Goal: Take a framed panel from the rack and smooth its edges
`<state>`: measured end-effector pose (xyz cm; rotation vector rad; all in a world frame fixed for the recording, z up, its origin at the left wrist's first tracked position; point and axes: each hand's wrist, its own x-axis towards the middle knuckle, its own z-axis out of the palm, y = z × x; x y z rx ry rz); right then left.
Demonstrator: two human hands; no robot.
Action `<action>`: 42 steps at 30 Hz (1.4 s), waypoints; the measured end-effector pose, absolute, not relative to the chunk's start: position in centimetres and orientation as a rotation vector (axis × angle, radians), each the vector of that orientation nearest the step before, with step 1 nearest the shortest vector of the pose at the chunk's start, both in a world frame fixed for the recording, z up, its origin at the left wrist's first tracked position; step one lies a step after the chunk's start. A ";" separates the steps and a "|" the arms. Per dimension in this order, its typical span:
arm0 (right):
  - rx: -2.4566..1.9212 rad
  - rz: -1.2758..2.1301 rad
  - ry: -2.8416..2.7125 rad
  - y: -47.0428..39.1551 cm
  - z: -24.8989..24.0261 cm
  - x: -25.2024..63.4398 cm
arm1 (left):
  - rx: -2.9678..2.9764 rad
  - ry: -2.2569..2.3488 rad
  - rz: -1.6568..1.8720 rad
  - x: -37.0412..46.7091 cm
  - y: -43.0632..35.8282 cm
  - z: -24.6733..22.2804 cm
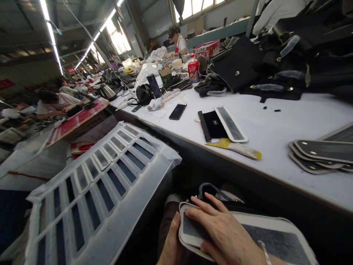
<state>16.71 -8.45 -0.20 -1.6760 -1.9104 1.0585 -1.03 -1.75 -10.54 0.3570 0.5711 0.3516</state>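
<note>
A long rounded panel (278, 235), dark grey in the middle with a white border, lies across my lap. My left hand (172, 239) grips its near-left end, thumb along the edge; the other fingers are hidden beneath. My right hand (226, 228) rests on the panel's face with fingers spread, the fingertips near its left end. Behind the panel, a dark strap loop (211, 187) and black material show, partly covered. On the table, a similar smaller panel (231, 125) leans on a black piece (215, 123), beside a yellow-tipped spatula-like tool (234, 147).
To the left stands a white-covered rack (143, 191) bearing rows of grey strips. A phone (178, 111) and a red bottle (193, 69) are on the white table (264, 129). Stacked panels (317, 154) lie right; black bags (239, 62) pile behind. Other people work farther off.
</note>
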 end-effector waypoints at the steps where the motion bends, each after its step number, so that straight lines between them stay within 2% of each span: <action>1: -1.690 1.070 -1.916 -8.4 -0.1 16.7 | 0.358 0.577 0.361 -1.1 -1.8 -10.5; 11: -1.707 1.189 -1.926 -8.3 0.0 16.8 | 0.556 0.811 0.414 -3.0 -1.8 -11.7; 21: -1.713 1.270 -1.956 -7.4 -1.2 16.9 | 0.824 0.850 0.389 -1.7 -0.8 -8.2; 28: -1.686 1.406 -1.943 -7.0 -1.5 17.3 | 0.948 0.784 0.230 -1.5 0.4 -7.3; 35: -1.723 1.391 -1.985 -6.6 -1.7 17.2 | 1.106 0.704 0.147 -1.0 1.7 -5.0; 42: -1.785 1.255 -1.991 -7.4 -0.4 16.6 | 0.880 0.600 0.258 -2.0 0.4 -6.8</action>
